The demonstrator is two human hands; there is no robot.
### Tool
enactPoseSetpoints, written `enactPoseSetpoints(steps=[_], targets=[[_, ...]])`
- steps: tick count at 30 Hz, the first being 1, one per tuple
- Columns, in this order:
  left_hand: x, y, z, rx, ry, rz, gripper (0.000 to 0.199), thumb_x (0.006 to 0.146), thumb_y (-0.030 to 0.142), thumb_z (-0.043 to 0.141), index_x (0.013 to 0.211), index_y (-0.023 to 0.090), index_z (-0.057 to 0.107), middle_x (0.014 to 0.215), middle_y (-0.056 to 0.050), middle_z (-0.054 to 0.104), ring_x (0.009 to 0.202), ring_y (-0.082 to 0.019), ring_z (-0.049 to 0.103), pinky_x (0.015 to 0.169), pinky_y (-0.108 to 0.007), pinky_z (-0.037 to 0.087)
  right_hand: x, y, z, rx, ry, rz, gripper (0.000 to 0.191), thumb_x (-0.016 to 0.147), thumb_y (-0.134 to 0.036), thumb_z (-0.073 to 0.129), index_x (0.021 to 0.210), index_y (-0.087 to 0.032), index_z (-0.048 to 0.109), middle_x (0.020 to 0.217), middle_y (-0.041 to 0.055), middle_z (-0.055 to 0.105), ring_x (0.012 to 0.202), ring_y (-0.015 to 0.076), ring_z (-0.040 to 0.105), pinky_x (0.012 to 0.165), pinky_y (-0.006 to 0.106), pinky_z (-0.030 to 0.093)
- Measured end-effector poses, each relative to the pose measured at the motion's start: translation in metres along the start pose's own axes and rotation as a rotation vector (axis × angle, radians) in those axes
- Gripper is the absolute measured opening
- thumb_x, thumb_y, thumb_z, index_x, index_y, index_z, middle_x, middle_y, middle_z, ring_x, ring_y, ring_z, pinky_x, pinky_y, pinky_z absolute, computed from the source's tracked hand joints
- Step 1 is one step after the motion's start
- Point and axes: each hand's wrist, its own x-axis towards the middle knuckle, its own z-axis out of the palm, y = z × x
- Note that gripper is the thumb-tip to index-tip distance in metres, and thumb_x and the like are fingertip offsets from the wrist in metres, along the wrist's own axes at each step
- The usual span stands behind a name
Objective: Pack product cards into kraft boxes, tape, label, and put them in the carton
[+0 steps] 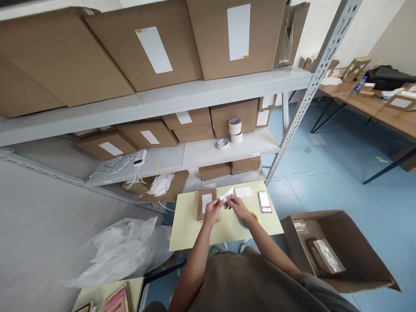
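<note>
My left hand (212, 210) and my right hand (236, 205) meet above the pale yellow table (191, 237). Between their fingertips they pinch a small white paper slip (230, 191), which looks like a label, its far corner pointing up and away. Partly under my left hand lies a flat cardboard box (202, 200) with a white label on top. Farther back, a white sheet (243, 191) rests on the tabletop. A roll of tape with a yellow and blue rim (255, 216) is partly hidden by my right forearm.
A phone-like item with a blurred face (265, 202) lies at the table's right. An open carton (364, 242) holding small parcels stands on the floor. Ahead is a metal shelf (208, 157) with boxes and white tape rolls (235, 130). Crumpled white plastic (126, 247) sits at left.
</note>
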Motion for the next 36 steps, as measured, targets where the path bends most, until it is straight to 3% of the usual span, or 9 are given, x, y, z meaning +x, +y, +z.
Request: enactPoseSetpoints(steps=[5, 10, 15, 19, 22, 26, 29, 32, 36], targets=[[-0.004, -0.006, -0.007, 0.072, 0.100, 0.003, 0.055, 0.076, 0.072, 0.076, 0.079, 0.017, 0.078, 0.068, -0.001, 0.064, 0.074, -0.019, 0.059, 0.067, -0.027, 0.046, -0.001, -0.002, 0.008, 0.011, 0.037, 0.047, 0.029, 0.089, -0.050, 0.066, 0.079, -0.024, 0.058, 0.074, -0.0009, 0.066, 0.069, 0.0179, 0.064, 0.071, 0.032, 0.049], [-0.006, -0.014, -0.008, 0.096, 0.116, 0.013, 0.054, 0.075, 0.072, 0.076, 0.073, 0.018, 0.076, 0.064, 0.000, 0.061, 0.071, -0.018, 0.059, 0.064, -0.026, 0.046, 0.004, 0.001, 0.022, -0.011, 0.048, 0.045, 0.039, 0.083, -0.060, 0.077, 0.082, -0.025, 0.060, 0.076, -0.0014, 0.063, 0.070, 0.0181, 0.061, 0.069, 0.032, 0.048], [0.014, -0.020, -0.024, -0.024, 0.129, -0.016, 0.057, 0.071, 0.073, 0.079, 0.080, 0.017, 0.078, 0.069, -0.003, 0.067, 0.074, -0.020, 0.063, 0.066, -0.028, 0.050, 0.007, -0.001, 0.014, -0.012, 0.121, 0.017, 0.042, 0.079, -0.062, 0.080, 0.075, -0.025, 0.058, 0.073, -0.0015, 0.058, 0.073, 0.0186, 0.055, 0.071, 0.032, 0.046], [0.042, -0.028, -0.056, -0.235, 0.330, -0.098, 0.067, 0.060, 0.074, 0.085, 0.089, 0.014, 0.077, 0.076, -0.005, 0.071, 0.072, -0.018, 0.065, 0.068, -0.030, 0.052, 0.000, -0.013, 0.000, 0.050, 0.284, -0.006, 0.036, 0.080, -0.048, 0.079, 0.071, -0.025, 0.052, 0.072, -0.0026, 0.055, 0.072, 0.0173, 0.052, 0.070, 0.030, 0.043], [0.054, -0.032, -0.081, -0.282, 0.513, -0.119, 0.069, 0.058, 0.075, 0.085, 0.088, 0.014, 0.076, 0.073, -0.003, 0.069, 0.069, -0.017, 0.063, 0.066, -0.029, 0.049, 0.001, -0.015, 0.005, 0.068, 0.454, -0.045, 0.033, 0.079, -0.043, 0.076, 0.072, -0.025, 0.049, 0.071, -0.0032, 0.055, 0.070, 0.0168, 0.051, 0.069, 0.029, 0.042], [0.056, -0.033, -0.111, -0.249, 0.483, -0.043, 0.064, 0.067, 0.075, 0.080, 0.086, 0.014, 0.075, 0.077, -0.004, 0.071, 0.074, -0.019, 0.064, 0.067, -0.028, 0.049, 0.024, 0.000, 0.039, 0.072, 0.609, 0.007, 0.027, 0.071, -0.037, 0.076, 0.084, -0.026, 0.055, 0.072, -0.0040, 0.058, 0.069, 0.0174, 0.053, 0.066, 0.029, 0.043], [0.055, -0.034, -0.147, -0.231, 0.498, 0.013, 0.059, 0.073, 0.074, 0.076, 0.085, 0.017, 0.074, 0.082, -0.004, 0.073, 0.079, -0.020, 0.066, 0.071, -0.028, 0.051, 0.054, 0.023, 0.077, 0.116, 0.647, 0.083, 0.034, 0.062, -0.034, 0.079, 0.089, -0.025, 0.061, 0.073, -0.0034, 0.062, 0.068, 0.0172, 0.055, 0.065, 0.030, 0.045], [0.053, -0.037, -0.198, -0.169, 0.596, 0.043, 0.054, 0.077, 0.073, 0.071, 0.085, 0.019, 0.071, 0.080, -0.003, 0.072, 0.079, -0.020, 0.066, 0.073, -0.028, 0.050, 0.092, 0.052, 0.122, 0.144, 0.590, 0.144, 0.033, 0.056, -0.035, 0.081, 0.080, -0.023, 0.061, 0.070, -0.0031, 0.062, 0.065, 0.0161, 0.055, 0.063, 0.030, 0.047], [0.040, -0.047, -0.272, -0.069, 0.742, 0.024, 0.051, 0.083, 0.072, 0.065, 0.083, 0.021, 0.068, 0.072, -0.002, 0.067, 0.075, -0.019, 0.063, 0.070, -0.028, 0.049, 0.154, 0.091, 0.193, 0.138, 0.413, 0.227, 0.034, 0.053, -0.037, 0.083, 0.077, -0.023, 0.063, 0.072, -0.0023, 0.066, 0.066, 0.0167, 0.059, 0.064, 0.031, 0.050]])
